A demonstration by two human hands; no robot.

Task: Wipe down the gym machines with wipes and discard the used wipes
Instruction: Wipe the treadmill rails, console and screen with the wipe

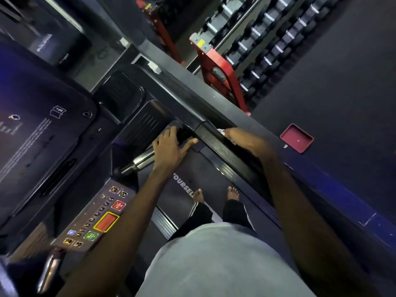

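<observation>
Two hands at work: left hand (171,146) wraps the black handlebar grip (184,133), right hand (244,139) clamps a white wipe (221,131) over the outer edge of the side rail (214,144), open floor (332,93) beyond.

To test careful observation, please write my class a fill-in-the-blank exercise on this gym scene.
1. The right hand holds a white ____ against the black treadmill handrail.
2. The person's ____ feet stand on the treadmill belt.
3. The dumbbells rest on a rack with a ____ frame.
4. The large red button on the console has a ____ border.
Missing words: wipe; bare; red; yellow.
</observation>
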